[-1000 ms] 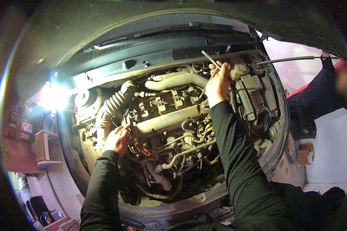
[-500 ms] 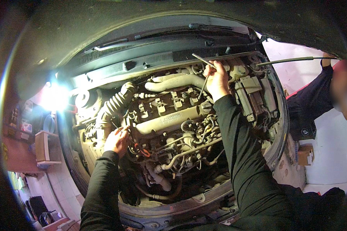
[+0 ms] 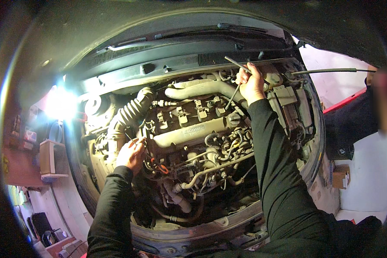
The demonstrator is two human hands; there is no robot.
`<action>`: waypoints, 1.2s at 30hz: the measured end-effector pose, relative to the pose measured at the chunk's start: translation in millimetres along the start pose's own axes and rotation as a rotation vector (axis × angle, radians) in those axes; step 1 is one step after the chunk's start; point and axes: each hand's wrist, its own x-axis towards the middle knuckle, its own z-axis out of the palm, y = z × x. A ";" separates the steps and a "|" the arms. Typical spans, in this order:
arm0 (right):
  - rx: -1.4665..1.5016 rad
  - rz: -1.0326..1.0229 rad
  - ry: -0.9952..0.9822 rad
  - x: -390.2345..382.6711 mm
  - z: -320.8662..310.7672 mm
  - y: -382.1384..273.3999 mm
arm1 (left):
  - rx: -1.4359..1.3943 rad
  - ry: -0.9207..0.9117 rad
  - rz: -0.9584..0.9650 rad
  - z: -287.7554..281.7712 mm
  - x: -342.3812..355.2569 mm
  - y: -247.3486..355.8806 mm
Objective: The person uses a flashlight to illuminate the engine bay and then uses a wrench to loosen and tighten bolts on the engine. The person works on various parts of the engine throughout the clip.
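An engine with a pale valve cover (image 3: 191, 133) fills the bay in front of me. My right hand (image 3: 251, 84) is closed around an L-shaped metal rod (image 3: 235, 62), probably a wrench; its bend is hidden in my fist. One arm of it points up toward the windscreen, while the other runs down beside the rightmost ignition coil (image 3: 220, 105). My left hand (image 3: 131, 154) is pinched on a thin dark rod (image 3: 129, 137), whose kind I cannot make out. That hand is at the engine's left end, below the ribbed intake hose (image 3: 130, 114) and near an orange-red cable loop (image 3: 160, 167).
The raised hood (image 3: 193, 9) arches overhead. A bright lamp (image 3: 61, 103) glares at the left fender. Past the right fender stands another person in dark clothes (image 3: 346, 122), near a cardboard box (image 3: 341, 176). The battery (image 3: 284, 98) sits right of my right forearm.
The whole view has shifted slightly, so the engine sits a little farther right. Both hands keep their grips, with the right one slightly higher. The person at the right has shifted somewhat.
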 end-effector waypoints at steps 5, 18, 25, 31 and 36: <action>-0.172 0.016 0.194 -16.6 8.8 12.5 | 0.029 -0.024 0.042 1.3 2.8 -5.5; -1.663 -0.972 0.018 -94.0 71.9 23.0 | -0.027 -0.005 0.033 3.2 -2.2 -9.0; -2.180 -0.261 0.104 30.9 84.6 -11.8 | -0.004 -0.031 0.027 -3.8 2.4 0.8; -2.194 -0.435 0.230 18.3 70.3 -1.3 | -0.089 0.027 -0.022 -17.6 1.1 12.1; -2.105 -0.474 0.272 17.9 43.2 -14.9 | -0.109 -0.031 -0.047 -4.6 0.7 3.2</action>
